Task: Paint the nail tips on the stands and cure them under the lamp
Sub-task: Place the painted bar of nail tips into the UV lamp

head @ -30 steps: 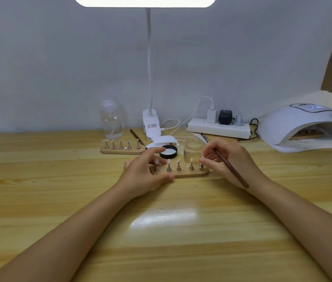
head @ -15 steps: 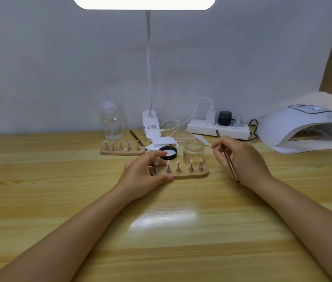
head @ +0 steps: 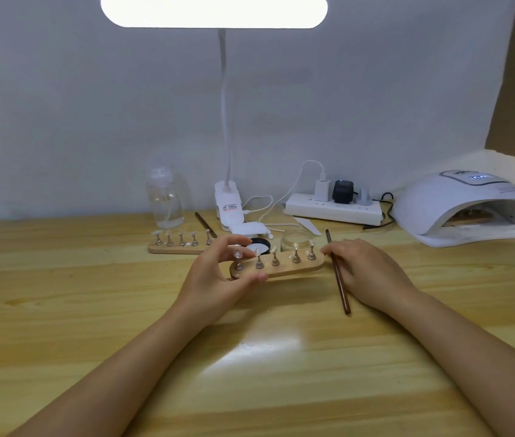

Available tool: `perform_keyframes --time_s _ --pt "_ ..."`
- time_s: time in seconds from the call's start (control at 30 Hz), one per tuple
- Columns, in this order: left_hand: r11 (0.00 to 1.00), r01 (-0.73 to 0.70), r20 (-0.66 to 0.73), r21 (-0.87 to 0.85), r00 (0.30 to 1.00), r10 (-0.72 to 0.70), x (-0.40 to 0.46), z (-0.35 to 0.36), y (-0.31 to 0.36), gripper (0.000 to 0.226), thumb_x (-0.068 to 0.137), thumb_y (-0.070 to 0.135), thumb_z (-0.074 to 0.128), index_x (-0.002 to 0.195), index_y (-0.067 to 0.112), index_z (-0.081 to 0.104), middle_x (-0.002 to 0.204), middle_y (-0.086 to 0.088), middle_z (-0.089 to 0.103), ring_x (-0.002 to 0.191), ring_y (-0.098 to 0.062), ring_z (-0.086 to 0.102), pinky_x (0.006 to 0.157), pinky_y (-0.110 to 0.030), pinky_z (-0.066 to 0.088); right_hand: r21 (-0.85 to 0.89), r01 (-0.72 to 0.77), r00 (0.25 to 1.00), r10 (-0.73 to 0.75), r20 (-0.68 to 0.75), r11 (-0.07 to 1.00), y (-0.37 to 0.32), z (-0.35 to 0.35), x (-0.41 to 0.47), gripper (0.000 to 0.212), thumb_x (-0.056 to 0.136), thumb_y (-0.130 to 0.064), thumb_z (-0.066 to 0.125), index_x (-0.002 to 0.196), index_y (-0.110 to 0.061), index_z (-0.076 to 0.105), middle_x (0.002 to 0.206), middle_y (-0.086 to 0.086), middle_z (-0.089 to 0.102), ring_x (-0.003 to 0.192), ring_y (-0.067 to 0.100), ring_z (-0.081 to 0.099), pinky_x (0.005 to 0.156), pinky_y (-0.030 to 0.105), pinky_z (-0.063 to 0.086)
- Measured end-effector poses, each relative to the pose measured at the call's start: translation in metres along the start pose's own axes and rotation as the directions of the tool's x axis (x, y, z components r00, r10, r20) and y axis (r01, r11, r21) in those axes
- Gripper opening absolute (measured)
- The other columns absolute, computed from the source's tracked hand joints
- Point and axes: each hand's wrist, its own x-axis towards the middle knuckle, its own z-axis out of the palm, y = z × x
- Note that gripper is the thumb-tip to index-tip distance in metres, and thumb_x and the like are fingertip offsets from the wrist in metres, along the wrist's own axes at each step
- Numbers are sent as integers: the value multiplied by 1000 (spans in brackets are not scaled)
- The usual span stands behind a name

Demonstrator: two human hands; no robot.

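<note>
While left hand (head: pixel 215 275) grips wooden stand (head: pixel 281 269), five pale tips upright; right hand (head: pixel 366 272) pinches brush (head: pixel 339 280).

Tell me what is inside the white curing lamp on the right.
Inside the curing lamp, through its front opening, part of a wooden stand shows. The lamp's dome covers the rest, so I cannot tell whether it carries nail tips.

wooden table (head: pixel 60 310) | curing lamp (head: pixel 461 209) | power strip (head: pixel 331 209) | bottle (head: pixel 166 200) (possibly water)

Nail-art workstation, home or small studio. Indicated by: wooden table (head: pixel 60 310), clip-on desk lamp (head: pixel 213 11) above the fingers, curing lamp (head: pixel 458 203) beyond the right fingers, power strip (head: pixel 331 209), tip stands (head: pixel 278 269) held at the fingertips.
</note>
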Motion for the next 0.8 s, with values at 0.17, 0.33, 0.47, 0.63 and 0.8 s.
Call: perform_keyframes --time_s 0.17,0.33,0.47,0.63,0.8 --pt "999 -15 -25 -52 1000 14 0 -1 -3 46 64 20 81 95 36 51 88 15 66 94 13 55 76 3 33 52 5 1000 -4 -19 999 0 4 1 33 93 -9 46 119 -21 61 114 -1 63 106 18 51 79 27 39" --pt "994 -30 -14 -102 1000 28 -1 -1 -1 47 62 23 81 98 34 53 88 17 65 93 12 56 74 0 37 105 9 999 -5 -34 994 -4 2 -1 32 92 -12 48 119 -21 60 114 -5 63 105 12 52 81 25 41" --pt "984 -12 -25 -178 1000 8 -2 -4 14 47 53 42 74 94 34 54 88 24 67 93 6 59 78 -5 40 138 -33 994 46 -94 990 -4 -4 -2 27 92 -17 50 115 -22 62 112 -9 63 99 5 51 76 18 36" --pt "933 34 42 -358 999 -21 -6 6 53 52 47 49 75 93 47 52 94 15 70 88 -10 65 76 -28 50 288 -215 965 247 -82 933 17 -29 3 25 87 -13 58 106 -30 63 93 -13 58 81 0 50 65 17 39" --pt "900 39 169 -433 985 38 7 74 98 58 48 56 78 97 44 49 93 20 68 86 -6 65 74 -25 53 531 -406 797 572 -192 744 83 -66 -5 17 91 -5 53 99 -17 62 101 6 61 89 17 56 70 23 40"
